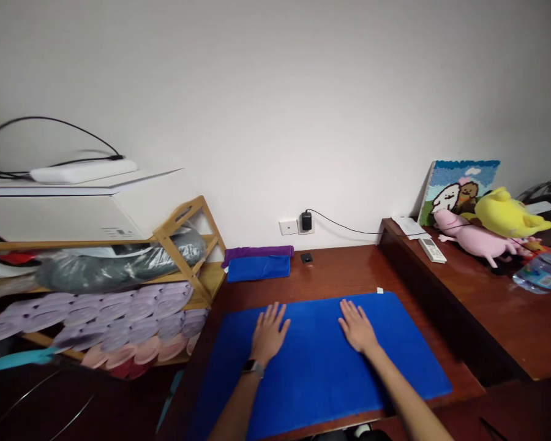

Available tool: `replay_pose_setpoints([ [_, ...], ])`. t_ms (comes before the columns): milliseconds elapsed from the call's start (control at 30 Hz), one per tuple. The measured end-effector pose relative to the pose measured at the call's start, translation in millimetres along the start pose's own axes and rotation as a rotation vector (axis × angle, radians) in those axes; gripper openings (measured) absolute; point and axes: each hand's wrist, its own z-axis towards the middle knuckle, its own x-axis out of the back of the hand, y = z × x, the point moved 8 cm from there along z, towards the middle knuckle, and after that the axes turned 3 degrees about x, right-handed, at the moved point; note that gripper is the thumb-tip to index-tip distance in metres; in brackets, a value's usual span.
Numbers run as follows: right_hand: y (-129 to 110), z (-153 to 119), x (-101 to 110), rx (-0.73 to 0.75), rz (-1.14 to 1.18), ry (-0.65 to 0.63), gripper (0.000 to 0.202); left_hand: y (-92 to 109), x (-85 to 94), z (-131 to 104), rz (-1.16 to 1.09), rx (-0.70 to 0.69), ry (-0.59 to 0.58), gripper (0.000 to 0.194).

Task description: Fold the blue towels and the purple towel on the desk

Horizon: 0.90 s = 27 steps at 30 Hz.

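A blue cloth [316,373] is spread out on the reddish-brown desk, a small white tag at its far edge. My left hand [269,334] lies flat on its left part, palm down with the fingers apart, and a watch [252,367] is on that wrist. On the right part of the same cloth rests my right hand [358,326], also palm down with fingers stretched. Neither hand holds anything. Behind the spread cloth, against the wall, lie a folded blue cloth [259,268] and a folded purple cloth [261,251].
To the left, a wooden rack [202,282] holds several lilac and pink slippers [133,315], with a white box [73,214] on top. On the raised right surface are a pink plush toy [477,240], a yellow plush [505,213], a remote [432,250] and a plastic bottle [544,272]. A black plug [306,220] sits in the wall.
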Motion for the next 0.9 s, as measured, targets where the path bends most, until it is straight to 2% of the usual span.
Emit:
replay_pose_setpoints([
  [100, 107, -11, 18, -0.241, -0.065, -0.026, 0.068, -102, 16.9, -8, 0.113, 0.177, 0.046, 0.073],
  [167, 156, -20, 25, -0.347, -0.105, -0.026, 0.071, -146, 22.2, -13, 0.164, 0.213, 0.018, 0.077],
  [233, 180, -26, 28, -0.395, -0.128, -0.020, 0.072, -164, 24.1, -16, 0.201, 0.192, -0.012, 0.077],
  [300, 186, -29, 29, -0.409, -0.136, -0.016, 0.073, -166, 26.7, -15, 0.220, 0.178, -0.025, 0.076],
  [367, 181, -29, 33, -0.424, -0.138, -0.023, 0.073, -162, 31.2, -11, 0.215, 0.203, -0.039, 0.075],
  [433, 165, -28, 37, -0.453, -0.132, -0.031, 0.072, -149, 38.2, -7, 0.192, 0.235, -0.036, 0.075],
  [500, 130, -25, 41, -0.438, -0.118, 0.004, 0.071, -116, 45.5, -6, 0.153, 0.209, 0.014, 0.073],
  [567, 68, -20, 39, -0.315, -0.080, 0.073, 0.069, -58, 46.5, -9, 0.097, 0.109, 0.083, 0.069],
  [667, -45, -14, 14, -0.028, 0.032, 0.066, 0.068, 51, 24.1, -24, -0.030, -0.148, 0.043, 0.062],
  [700, -75, -14, 4, 0.041, 0.055, 0.049, 0.067, 79, 15.2, -29, -0.065, -0.211, 0.016, 0.061],
  [733, -95, -15, -4, 0.078, 0.071, 0.030, 0.066, 97, 8.0, -35, -0.089, -0.246, -0.003, 0.059],
  [767, -104, -17, -10, 0.088, 0.079, 0.012, 0.065, 103, 3.1, -40, -0.101, -0.252, -0.015, 0.059],
  [800, -101, -19, -13, 0.073, 0.080, -0.001, 0.065, 96, 1.0, -45, -0.103, -0.229, -0.019, 0.059],
  [833, -87, -22, -13, 0.036, 0.073, -0.011, 0.065, 78, 1.6, -50, -0.093, -0.182, -0.014, 0.059],
  [900, -31, -35, -4, -0.084, 0.036, -0.022, 0.066, 14, 10.3, -61, -0.049, -0.049, 0.011, 0.060],
])
